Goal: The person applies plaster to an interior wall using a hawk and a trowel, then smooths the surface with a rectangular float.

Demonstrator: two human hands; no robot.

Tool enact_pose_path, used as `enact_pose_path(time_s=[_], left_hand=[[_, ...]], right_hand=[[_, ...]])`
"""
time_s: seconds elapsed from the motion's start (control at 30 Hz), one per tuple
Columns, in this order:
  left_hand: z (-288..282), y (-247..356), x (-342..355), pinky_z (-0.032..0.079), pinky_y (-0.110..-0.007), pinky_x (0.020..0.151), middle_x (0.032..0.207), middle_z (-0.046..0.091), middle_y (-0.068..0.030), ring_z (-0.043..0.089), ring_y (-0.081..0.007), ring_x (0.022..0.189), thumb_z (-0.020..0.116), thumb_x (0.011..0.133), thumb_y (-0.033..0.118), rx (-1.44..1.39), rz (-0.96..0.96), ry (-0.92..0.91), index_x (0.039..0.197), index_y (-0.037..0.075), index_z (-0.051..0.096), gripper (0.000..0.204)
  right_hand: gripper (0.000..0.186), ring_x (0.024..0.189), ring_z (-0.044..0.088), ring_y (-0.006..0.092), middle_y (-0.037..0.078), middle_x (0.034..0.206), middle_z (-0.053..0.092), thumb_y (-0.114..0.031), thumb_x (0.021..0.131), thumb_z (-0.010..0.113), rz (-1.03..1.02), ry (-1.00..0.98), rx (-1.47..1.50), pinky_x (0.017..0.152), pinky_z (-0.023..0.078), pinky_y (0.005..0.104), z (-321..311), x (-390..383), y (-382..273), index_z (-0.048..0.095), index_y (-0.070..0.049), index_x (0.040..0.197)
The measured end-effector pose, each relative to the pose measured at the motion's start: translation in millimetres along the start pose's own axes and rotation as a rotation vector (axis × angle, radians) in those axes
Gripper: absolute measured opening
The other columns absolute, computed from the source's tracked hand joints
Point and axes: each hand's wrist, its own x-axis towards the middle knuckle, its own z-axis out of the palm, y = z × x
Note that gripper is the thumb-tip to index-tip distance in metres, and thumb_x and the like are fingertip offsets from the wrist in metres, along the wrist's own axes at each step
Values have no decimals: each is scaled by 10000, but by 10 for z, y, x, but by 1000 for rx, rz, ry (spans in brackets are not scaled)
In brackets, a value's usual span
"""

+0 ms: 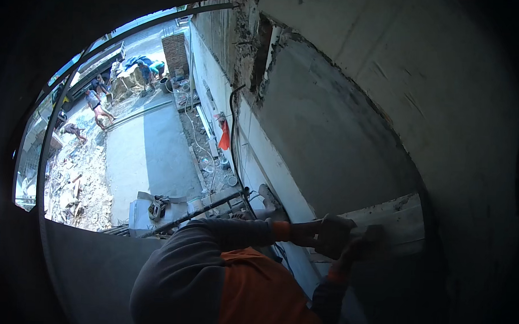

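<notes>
My left hand, at the end of a grey sleeve with an orange cuff, is closed around something dark that I cannot make out. Close beside it, my right hand is raised; its fingers are dim and smeared. Both are in front of a pale, board-like strip at the lower edge of a smooth grey plastered patch. Whether either hand touches the strip is hidden in the shadow.
Rough broken edges and a pipe border the patch. Metal bars and a dark cable are at left. Beyond the opening are a grey slab, rubble, a bucket, an orange cloth and several people.
</notes>
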Motion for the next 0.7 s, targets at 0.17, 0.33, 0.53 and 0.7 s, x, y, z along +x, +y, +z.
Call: enact_pose_path(time_s=[0.17, 0.33, 0.53, 0.7], left_hand=[[-140, 43, -299, 317, -363, 1097, 1374, 439, -121, 394, -216, 1305, 618, 908, 282, -94, 32, 152, 1414, 44, 321, 634], [-312, 53, -499, 396, -359, 1032, 1363, 445, -123, 445, -201, 1250, 656, 875, 307, -17, -42, 193, 1398, 34, 346, 666], [-372, -9, -548, 376, -344, 1021, 1320, 449, -105, 430, -166, 1221, 660, 858, 321, -146, 192, 511, 1405, 12, 289, 730], [-416, -205, -479, 368, -340, 1022, 1336, 442, -99, 440, -162, 1211, 644, 860, 307, -51, 346, 705, 1425, 21, 195, 776]], right_hand=[[647, 1233, 450, 278, 149, 1336, 464, -488, 950, 419, 44, -351, 465, 1020, 379, 419, 545, 351, -563, 382, 8, 1363], [688, 1256, 429, 274, 150, 1358, 445, -548, 958, 357, 167, -701, 648, 1035, 369, 405, 1216, 638, -821, 380, 0, 1374], [850, 1245, 439, 278, 163, 1338, 451, -684, 892, 349, 473, -786, 1234, 1035, 371, 403, 1828, 769, -920, 362, 10, 1383], [854, 1234, 453, 273, 152, 1327, 464, -698, 883, 369, 385, -800, 629, 1021, 389, 411, 1915, 950, -1126, 350, -12, 1391]])
